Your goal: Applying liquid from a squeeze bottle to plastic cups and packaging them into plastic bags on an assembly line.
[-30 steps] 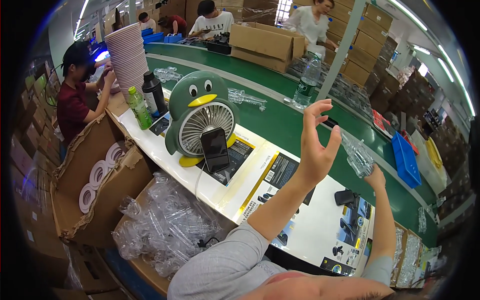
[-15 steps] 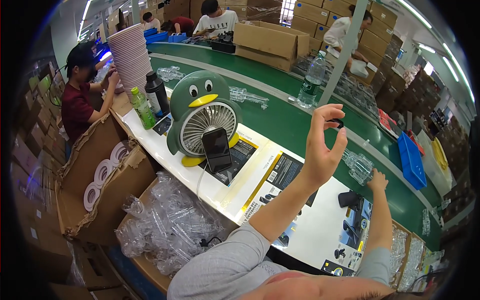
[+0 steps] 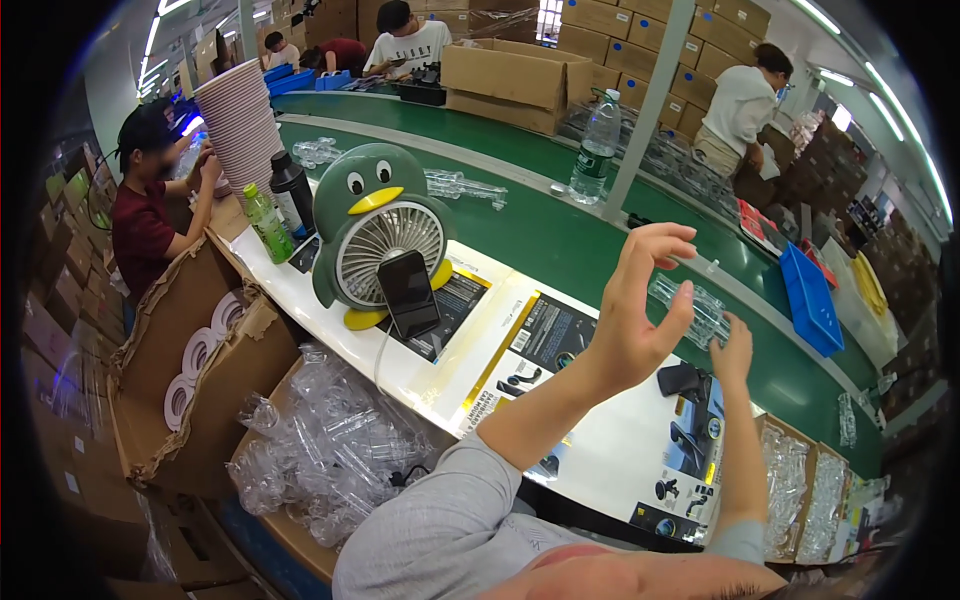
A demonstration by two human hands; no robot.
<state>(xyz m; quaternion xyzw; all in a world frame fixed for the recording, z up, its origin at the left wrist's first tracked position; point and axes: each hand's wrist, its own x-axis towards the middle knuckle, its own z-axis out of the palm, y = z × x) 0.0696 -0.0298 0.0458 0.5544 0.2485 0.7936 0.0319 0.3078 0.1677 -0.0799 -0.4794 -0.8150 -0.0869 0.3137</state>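
My left hand [image 3: 640,315] is raised over the worktable, thumb and fingers curved apart with nothing between them. Beyond it, a clear plastic part [image 3: 692,308] with a ribbed, tube-like body lies at the green conveyor belt [image 3: 530,225]. My right hand [image 3: 735,350] reaches to the near right end of that part, its fingers bent around the end; the exact contact is partly hidden. Close by on the table stands a small black piece [image 3: 679,379], beside printed black-and-yellow packaging sheets [image 3: 690,440].
A green penguin-shaped fan [image 3: 385,235] with a phone [image 3: 408,293] leaning on it stands left. A carton heaped with clear plastic parts [image 3: 330,450] sits below the table edge. A water bottle [image 3: 596,148], stacked cups [image 3: 240,125] and a blue tray [image 3: 811,300] are farther off.
The view has shifted, so the scene sits further left and higher. My left hand's fingers have spread a little. My right hand stays by the clear part. A far person in white has turned away.
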